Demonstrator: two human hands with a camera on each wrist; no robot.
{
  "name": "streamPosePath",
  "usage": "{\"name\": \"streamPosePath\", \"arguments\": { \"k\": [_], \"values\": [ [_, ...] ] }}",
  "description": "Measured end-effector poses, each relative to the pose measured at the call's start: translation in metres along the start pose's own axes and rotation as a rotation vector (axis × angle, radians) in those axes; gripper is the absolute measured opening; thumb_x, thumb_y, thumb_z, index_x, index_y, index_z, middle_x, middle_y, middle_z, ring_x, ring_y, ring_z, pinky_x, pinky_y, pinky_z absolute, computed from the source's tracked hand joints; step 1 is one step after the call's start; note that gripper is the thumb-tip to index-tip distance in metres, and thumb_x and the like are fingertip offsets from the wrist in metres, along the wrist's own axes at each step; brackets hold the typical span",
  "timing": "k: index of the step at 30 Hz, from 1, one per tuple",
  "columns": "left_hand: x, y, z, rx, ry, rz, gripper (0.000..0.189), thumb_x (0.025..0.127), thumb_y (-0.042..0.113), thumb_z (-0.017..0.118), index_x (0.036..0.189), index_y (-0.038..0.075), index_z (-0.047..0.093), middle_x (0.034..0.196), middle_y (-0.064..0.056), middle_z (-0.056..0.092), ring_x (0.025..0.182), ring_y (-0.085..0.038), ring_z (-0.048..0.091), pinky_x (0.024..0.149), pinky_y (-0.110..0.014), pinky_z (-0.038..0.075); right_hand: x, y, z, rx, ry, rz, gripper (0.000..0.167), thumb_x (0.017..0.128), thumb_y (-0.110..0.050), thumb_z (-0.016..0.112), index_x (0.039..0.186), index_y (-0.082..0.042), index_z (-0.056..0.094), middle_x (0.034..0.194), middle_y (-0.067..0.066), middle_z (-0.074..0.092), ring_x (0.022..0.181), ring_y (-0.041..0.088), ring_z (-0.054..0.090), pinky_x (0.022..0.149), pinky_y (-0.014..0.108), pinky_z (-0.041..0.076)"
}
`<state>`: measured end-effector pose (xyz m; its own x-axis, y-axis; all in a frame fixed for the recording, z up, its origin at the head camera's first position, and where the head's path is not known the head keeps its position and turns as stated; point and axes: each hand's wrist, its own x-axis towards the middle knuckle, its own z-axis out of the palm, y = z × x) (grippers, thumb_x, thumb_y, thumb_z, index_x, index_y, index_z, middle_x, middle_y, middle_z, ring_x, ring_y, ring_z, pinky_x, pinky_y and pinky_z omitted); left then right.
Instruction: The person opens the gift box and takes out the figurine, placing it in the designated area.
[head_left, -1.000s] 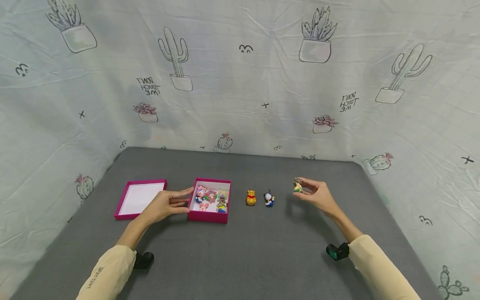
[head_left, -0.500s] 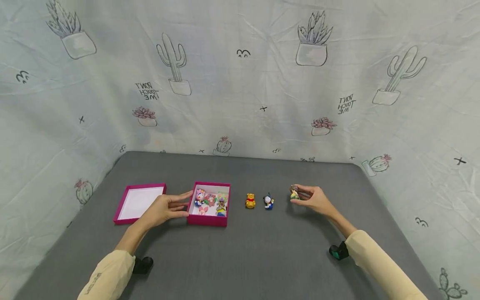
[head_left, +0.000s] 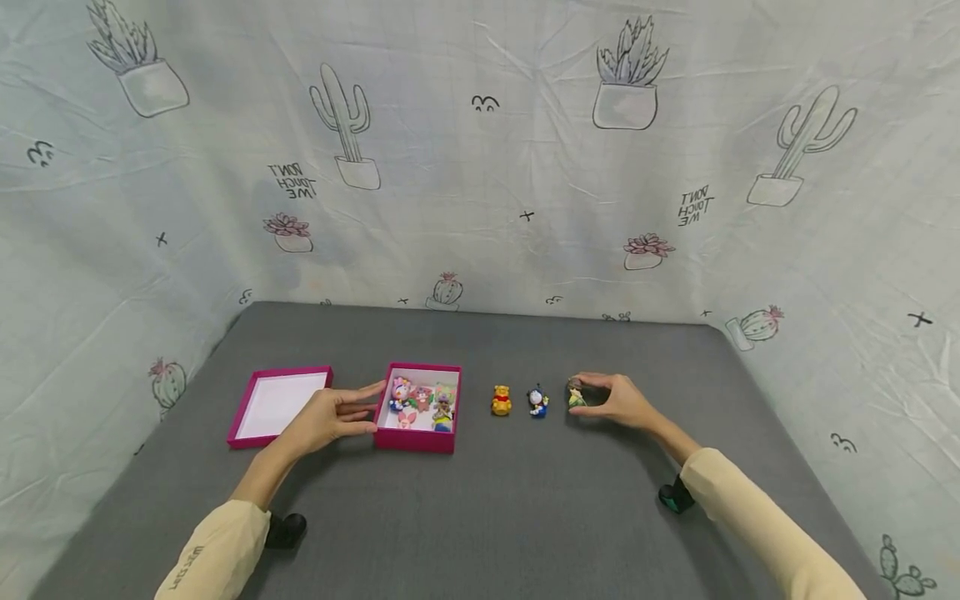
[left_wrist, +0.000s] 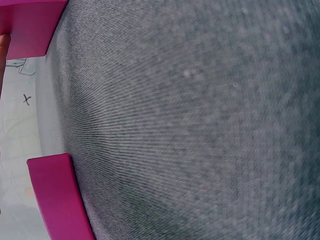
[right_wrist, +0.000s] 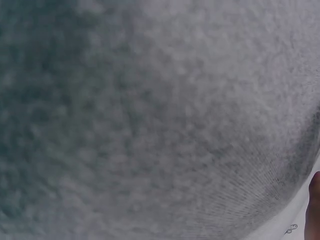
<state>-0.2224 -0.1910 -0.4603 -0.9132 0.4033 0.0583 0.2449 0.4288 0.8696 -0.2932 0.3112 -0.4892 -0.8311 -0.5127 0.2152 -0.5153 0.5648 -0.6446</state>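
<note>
My right hand (head_left: 622, 403) pinches a small figurine (head_left: 576, 395) with brown hair and a yellow-green dress between thumb and fingers, upright and low at the grey table. To its left stand a figurine in blue and white (head_left: 537, 402) and a yellow Winnie the Pooh figurine (head_left: 501, 402) in a red top. With its fingers nearly straight, my left hand (head_left: 330, 417) touches the left side of a magenta box (head_left: 416, 440). Several little figurines lie inside, among them a pink-and-blue one (head_left: 401, 393). A fingertip (left_wrist: 4, 44) meets the box wall in the left wrist view.
A magenta lid (head_left: 243, 408) with a white inside lies left of the box, partly behind my left hand. The grey table (head_left: 480, 517) ends at a white cloth backdrop (head_left: 450, 208) printed with cacti.
My right hand has moved left and down with the brown-haired figurine, toward the two standing ones. The left hand stays at the box. The head view has shifted slightly.
</note>
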Motion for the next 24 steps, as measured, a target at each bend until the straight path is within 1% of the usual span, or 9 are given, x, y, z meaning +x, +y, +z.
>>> {"name": "streamPosePath", "arguments": {
  "k": [5,9,12,17,24],
  "values": [
    [0.0000,-0.0011,0.0001,-0.006,-0.008,0.012,0.068,0.078,0.018,0.079,0.138,0.003,0.050,0.143,-0.017,0.044,0.118,-0.033,0.057,0.089,-0.029,0.052,0.0018,0.0024,0.0043,-0.060,-0.033,-0.064,0.063,0.074,-0.030,0.083,0.125,0.000,0.063,0.129,0.025,0.056,0.121,0.041,0.051,0.092,0.055,0.048],
    [0.0002,-0.0008,-0.0001,-0.003,-0.006,0.022,0.068,0.078,0.017,0.079,0.138,0.003,0.050,0.143,-0.017,0.044,0.118,-0.033,0.057,0.089,-0.029,0.052,0.0021,0.0019,0.0055,-0.088,-0.054,-0.074,0.064,0.074,-0.029,0.083,0.127,0.000,0.062,0.133,0.027,0.052,0.124,0.042,0.048,0.096,0.058,0.044],
    [-0.0002,-0.0005,-0.0007,-0.011,-0.007,0.027,0.067,0.078,0.016,0.078,0.137,0.002,0.050,0.143,-0.016,0.044,0.118,-0.033,0.057,0.089,-0.029,0.052,0.0028,0.0024,0.0058,-0.106,-0.056,-0.084,0.067,0.074,-0.030,0.084,0.129,0.000,0.059,0.135,0.027,0.050,0.125,0.043,0.046,0.097,0.060,0.042],
    [-0.0007,-0.0012,-0.0010,-0.017,-0.006,0.022,0.068,0.078,0.016,0.079,0.138,0.002,0.050,0.143,-0.016,0.044,0.118,-0.033,0.056,0.090,-0.029,0.052,0.0041,0.0049,0.0078,-0.141,-0.045,-0.134,0.073,0.073,-0.032,0.084,0.133,0.000,0.056,0.139,0.024,0.048,0.130,0.044,0.041,0.100,0.063,0.037],
    [-0.0014,-0.0012,-0.0018,-0.015,-0.002,0.019,0.068,0.077,0.015,0.079,0.137,0.002,0.050,0.143,-0.017,0.044,0.116,-0.032,0.058,0.089,-0.029,0.052,0.0026,0.0050,0.0109,-0.131,-0.029,-0.155,0.082,0.069,-0.034,0.086,0.136,0.000,0.052,0.140,0.023,0.047,0.130,0.047,0.038,0.100,0.066,0.034]
  ]
}}
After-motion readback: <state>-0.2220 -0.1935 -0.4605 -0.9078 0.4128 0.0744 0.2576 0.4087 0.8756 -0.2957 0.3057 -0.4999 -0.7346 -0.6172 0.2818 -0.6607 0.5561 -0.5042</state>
